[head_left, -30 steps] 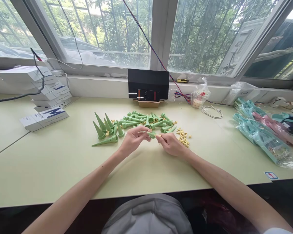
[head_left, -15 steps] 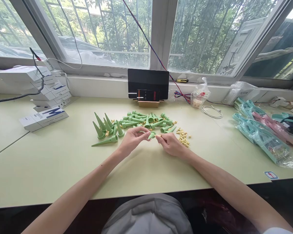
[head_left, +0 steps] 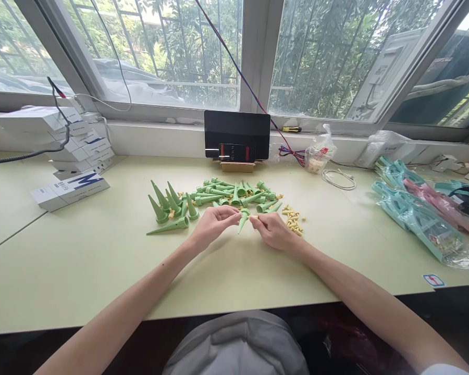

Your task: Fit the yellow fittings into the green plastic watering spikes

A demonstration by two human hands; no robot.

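Between thumb and fingers my left hand [head_left: 220, 221] pinches a green plastic watering spike [head_left: 243, 221] by its wide end, the point slanting down toward me. My right hand [head_left: 271, 229] is closed on a small yellow valve [head_left: 254, 217], its tip against the side of the spike's wide end. Loose yellow valves [head_left: 294, 221] lie in a small heap just right of that hand. Behind both hands lies a pile of green spikes [head_left: 219, 192]. To the left, several more spikes [head_left: 163, 200] stand on their wide ends, and one [head_left: 168, 227] lies on its side.
A phone [head_left: 237, 152] leans on a dark tablet [head_left: 237, 125] at the back. White boxes [head_left: 70, 190] are stacked at the left. A knotted plastic bag [head_left: 320, 151] and a coiled white cable [head_left: 338, 179] lie back right. Teal packaged items [head_left: 414, 208] lie far right.
The green spike has turned in my left hand: its point, earlier foreshortened, now hangs downward in full view. My right hand has barely moved.
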